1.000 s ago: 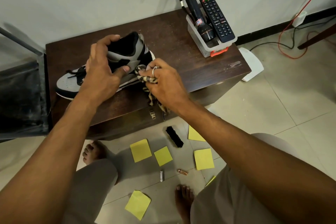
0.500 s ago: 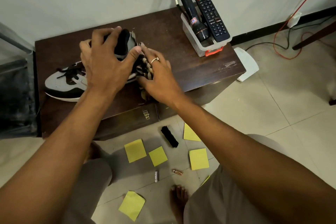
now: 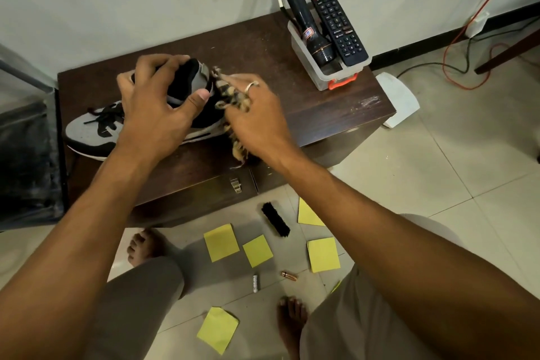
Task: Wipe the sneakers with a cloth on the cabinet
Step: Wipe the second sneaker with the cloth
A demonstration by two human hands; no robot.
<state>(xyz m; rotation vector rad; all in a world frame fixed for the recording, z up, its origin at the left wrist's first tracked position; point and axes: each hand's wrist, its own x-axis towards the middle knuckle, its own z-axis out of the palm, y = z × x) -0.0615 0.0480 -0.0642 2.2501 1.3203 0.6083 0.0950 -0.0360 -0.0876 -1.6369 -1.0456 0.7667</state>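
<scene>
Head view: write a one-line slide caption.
Left hand steadies a grey-and-black sneaker on the cabinet while the right hand wipes its heel with a cloth.

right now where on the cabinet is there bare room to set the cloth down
Bare wood on the cabinet lies between the right hand and the clear bin, running to the front right corner, and behind the sneaker by the wall. Crowded: around the left hand, sneaker and cloth.

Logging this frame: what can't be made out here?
All in the head view:
- Sneaker: its middle is hidden under the left hand.
- Right hand: its fingers are motion-blurred and wrapped in the cloth, so contact with the heel is unclear.
- Flashlight: label too small to read.
- Dark object: cut off by the left edge.
</scene>
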